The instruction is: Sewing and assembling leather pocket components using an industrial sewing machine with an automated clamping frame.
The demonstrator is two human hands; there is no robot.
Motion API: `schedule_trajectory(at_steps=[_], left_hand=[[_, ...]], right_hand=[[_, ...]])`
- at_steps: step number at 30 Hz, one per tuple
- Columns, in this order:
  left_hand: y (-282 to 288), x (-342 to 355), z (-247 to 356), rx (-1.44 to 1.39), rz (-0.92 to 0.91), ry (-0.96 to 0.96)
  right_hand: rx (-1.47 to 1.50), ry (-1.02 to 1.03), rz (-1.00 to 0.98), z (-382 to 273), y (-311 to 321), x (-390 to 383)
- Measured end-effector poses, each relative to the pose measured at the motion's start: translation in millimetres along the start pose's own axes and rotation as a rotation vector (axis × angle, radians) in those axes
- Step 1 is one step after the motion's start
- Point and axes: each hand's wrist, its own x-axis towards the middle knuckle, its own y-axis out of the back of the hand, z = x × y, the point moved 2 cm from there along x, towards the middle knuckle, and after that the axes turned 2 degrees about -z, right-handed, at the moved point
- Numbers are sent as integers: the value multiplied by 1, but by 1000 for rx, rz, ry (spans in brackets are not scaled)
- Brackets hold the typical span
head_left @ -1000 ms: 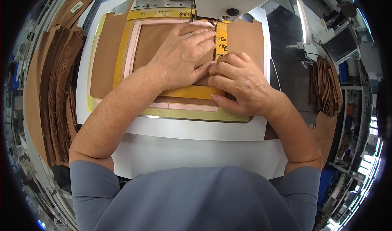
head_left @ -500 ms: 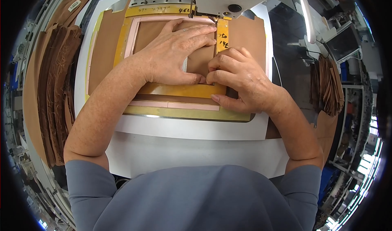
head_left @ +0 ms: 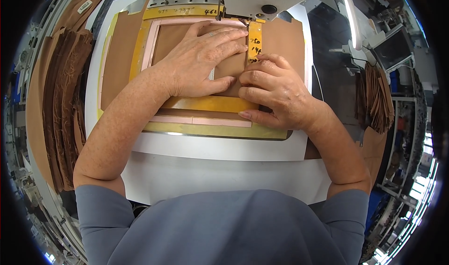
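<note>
My left hand [head_left: 203, 59] lies flat with spread fingers on a brown fabric piece [head_left: 229, 70] inside a sewing template. Its fingertips reach the yellow strip [head_left: 255, 38] on the template's right side, close under the sewing machine head [head_left: 262, 3]. At the lower right corner of the inner frame rests my right hand [head_left: 278, 92], fingers bent and thumb apart from them. Its fingertips touch the fabric edge and the right strip; its thumb is by the lower yellow strip [head_left: 210, 104]. Pink strips [head_left: 201, 121] line parts of the template. The needle area is partly hidden.
Stacked brown fabric pieces [head_left: 65, 106] lie at the left, and another brown bundle [head_left: 376, 99] hangs at the right. A white sheet [head_left: 224, 148] lies under the template. A lit lamp tube [head_left: 351, 21] and a dark screen [head_left: 390, 47] stand at the far right.
My right fingers have spread and shifted slightly, baring more of the right yellow strip. My left thumb has drawn a little away from the right fingers. The template looks unmoved.
</note>
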Motion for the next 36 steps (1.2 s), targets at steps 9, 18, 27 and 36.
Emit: schedule_trajectory(at_steps=[9, 18, 27, 36], left_hand=[[-1, 2, 3, 11, 37, 12], [1, 3, 6, 41, 83, 2], [3, 6, 7, 67, 48, 10], [5, 12, 11, 144, 40, 25]], right_hand=[[-4, -6, 23, -1, -2, -5], [10, -20, 19, -1, -3, -6], [3, -39, 15, 1, -4, -8], [-18, -49, 37, 7, -2, -6]])
